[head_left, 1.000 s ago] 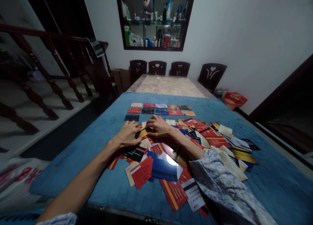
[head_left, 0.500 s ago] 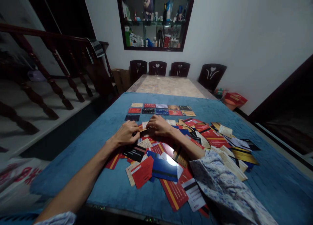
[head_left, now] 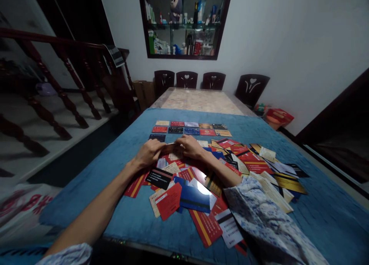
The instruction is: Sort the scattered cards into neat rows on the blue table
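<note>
A loose heap of plastic cards (head_left: 230, 172) in red, blue, black, gold and white covers the blue cloth (head_left: 86, 188) on the table. My left hand (head_left: 150, 152) and my right hand (head_left: 188, 146) meet at the heap's far left edge and together pinch one brownish card (head_left: 169, 148) by its two ends, just off the pile. Beyond them, several cards lie in neat rows (head_left: 190, 129), with one dark blue card (head_left: 157, 137) starting a nearer row.
Past the cloth the bare table top (head_left: 198, 99) runs to several dark chairs (head_left: 213, 80) at the wall. A wooden stair railing (head_left: 63, 72) stands at the left. A red box (head_left: 278, 117) lies on the floor at the right.
Both hands have moved slightly away from me and lifted a card off the pile, now held between them by its ends. The view has shifted a little.
</note>
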The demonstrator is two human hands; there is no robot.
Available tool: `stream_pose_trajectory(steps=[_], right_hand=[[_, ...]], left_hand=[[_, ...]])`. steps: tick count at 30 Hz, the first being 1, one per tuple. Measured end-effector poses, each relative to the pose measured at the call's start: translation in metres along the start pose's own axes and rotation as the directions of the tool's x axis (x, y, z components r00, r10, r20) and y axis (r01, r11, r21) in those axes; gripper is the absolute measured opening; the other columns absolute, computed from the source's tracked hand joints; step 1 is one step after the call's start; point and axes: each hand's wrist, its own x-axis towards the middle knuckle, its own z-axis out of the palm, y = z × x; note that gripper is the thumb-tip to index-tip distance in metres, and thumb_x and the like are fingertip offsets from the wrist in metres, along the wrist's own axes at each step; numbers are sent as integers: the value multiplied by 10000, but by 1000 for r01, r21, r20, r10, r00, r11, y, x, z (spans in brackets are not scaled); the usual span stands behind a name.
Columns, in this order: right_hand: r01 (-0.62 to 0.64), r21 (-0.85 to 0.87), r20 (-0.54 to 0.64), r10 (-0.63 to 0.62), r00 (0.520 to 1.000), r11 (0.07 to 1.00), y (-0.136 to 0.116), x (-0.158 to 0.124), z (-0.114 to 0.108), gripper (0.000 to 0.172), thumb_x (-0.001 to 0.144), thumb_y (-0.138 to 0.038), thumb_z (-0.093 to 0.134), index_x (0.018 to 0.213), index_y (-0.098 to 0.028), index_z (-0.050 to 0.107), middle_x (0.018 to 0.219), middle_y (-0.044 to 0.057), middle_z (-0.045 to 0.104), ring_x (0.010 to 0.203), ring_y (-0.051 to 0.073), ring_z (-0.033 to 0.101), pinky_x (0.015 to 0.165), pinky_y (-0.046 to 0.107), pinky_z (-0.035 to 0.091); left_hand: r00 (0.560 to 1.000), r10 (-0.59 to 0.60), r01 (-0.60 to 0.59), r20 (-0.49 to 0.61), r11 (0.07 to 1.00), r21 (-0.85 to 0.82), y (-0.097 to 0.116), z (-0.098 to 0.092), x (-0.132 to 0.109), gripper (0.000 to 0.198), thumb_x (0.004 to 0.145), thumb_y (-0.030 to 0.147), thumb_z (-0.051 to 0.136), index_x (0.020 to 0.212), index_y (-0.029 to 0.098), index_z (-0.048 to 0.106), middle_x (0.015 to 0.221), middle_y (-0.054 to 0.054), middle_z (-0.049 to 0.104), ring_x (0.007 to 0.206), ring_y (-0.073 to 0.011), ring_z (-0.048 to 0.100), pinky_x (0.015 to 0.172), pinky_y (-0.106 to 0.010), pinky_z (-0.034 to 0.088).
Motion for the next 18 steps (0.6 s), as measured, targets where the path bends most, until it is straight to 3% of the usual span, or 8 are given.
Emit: stream_pose_trajectory(steps=[11, 18], right_hand=[[-40, 44, -13, 41, 999, 998, 2, -1, 8, 207, 876, -194, 615, 1066, -169, 693, 921, 88, 706, 917, 211, 587, 722, 275, 379], [-37, 138, -57, 45, 997, 990, 7, 1, 12, 96, 846, -224, 639, 829, -160, 708, 803, 58, 706, 814, 192, 556, 733, 282, 379]], left_hand=[[991, -120, 117, -50, 991, -59, -5, 9, 2, 251, 915, 163, 501, 1036, 179, 720, 905, -75, 688, 895, -213, 598, 833, -357, 469], [977, -170, 154, -125, 980, -130, -3, 11, 1, 207, 893, 163, 527, 971, 175, 718, 902, -61, 719, 886, -202, 627, 864, -366, 478]])
